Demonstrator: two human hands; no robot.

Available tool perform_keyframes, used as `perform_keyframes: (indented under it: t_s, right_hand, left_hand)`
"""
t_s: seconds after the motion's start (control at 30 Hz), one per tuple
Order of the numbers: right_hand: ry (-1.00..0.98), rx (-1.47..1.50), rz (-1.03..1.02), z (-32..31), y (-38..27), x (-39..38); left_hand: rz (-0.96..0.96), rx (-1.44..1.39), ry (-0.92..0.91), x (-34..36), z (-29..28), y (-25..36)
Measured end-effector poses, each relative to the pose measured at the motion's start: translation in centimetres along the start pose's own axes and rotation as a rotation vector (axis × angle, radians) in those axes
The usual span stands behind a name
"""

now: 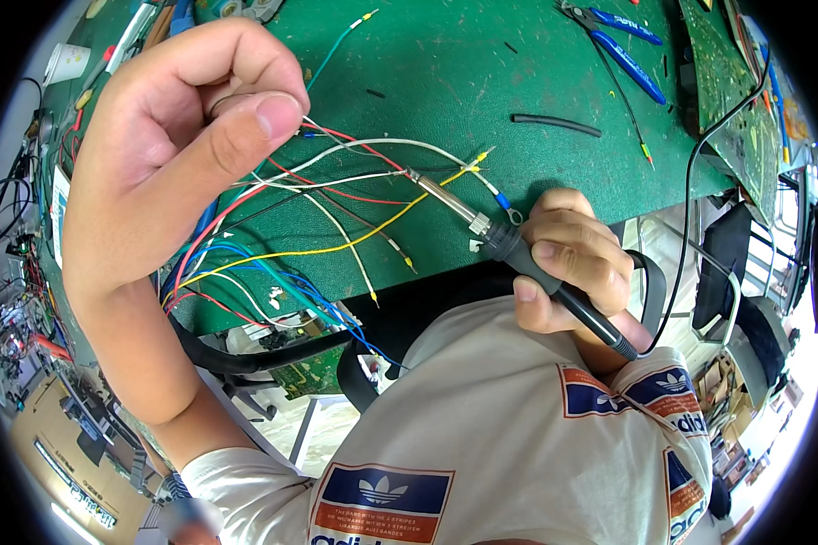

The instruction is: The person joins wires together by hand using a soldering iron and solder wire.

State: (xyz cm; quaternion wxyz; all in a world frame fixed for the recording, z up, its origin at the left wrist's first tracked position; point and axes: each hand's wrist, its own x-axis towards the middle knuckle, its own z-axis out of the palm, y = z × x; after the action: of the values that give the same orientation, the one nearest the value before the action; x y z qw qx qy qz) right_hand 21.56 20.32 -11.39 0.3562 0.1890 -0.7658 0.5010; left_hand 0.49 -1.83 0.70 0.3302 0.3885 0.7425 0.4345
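Observation:
My left hand [191,150] is raised over the left side of the bench, thumb and forefinger pinched on thin wires. My right hand [577,259] grips a soldering iron [516,252] by its dark handle. The iron's metal tip points up and left, at or very near the end of a wire among the strands. Beneath both hands spreads a bundle of coloured wires, among them a yellow wire [364,238], several blue wires [311,291] and a white wire [409,143] ending in a blue-sleeved ring terminal [515,216] beside the iron.
A green mat [463,82] covers the bench. Blue-handled cutters [629,68] lie at the far right, near a piece of black tubing [554,123]. The iron's black cord [688,218] runs up the right side. A paper cup [67,64] stands far left.

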Motion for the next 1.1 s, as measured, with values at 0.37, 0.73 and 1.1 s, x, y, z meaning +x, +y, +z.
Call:
perform_keyframes:
  t_s: [0.37,0.73,1.1]
  right_hand:
    - [0.014,-0.012,-0.017,-0.2,-0.1,0.0]
    - [0.034,0.024,0.009,-0.4,-0.1,-0.2]
    - [0.091,0.054,0.022,-0.3,0.4,-1.6]
  left_hand:
    - [-0.028,-0.008,0.005,-0.1,-0.1,0.5]
    - [-0.057,0.009,0.073,0.1,0.1,1.0]
    - [0.098,0.112,0.219,0.4,1.2,0.2]
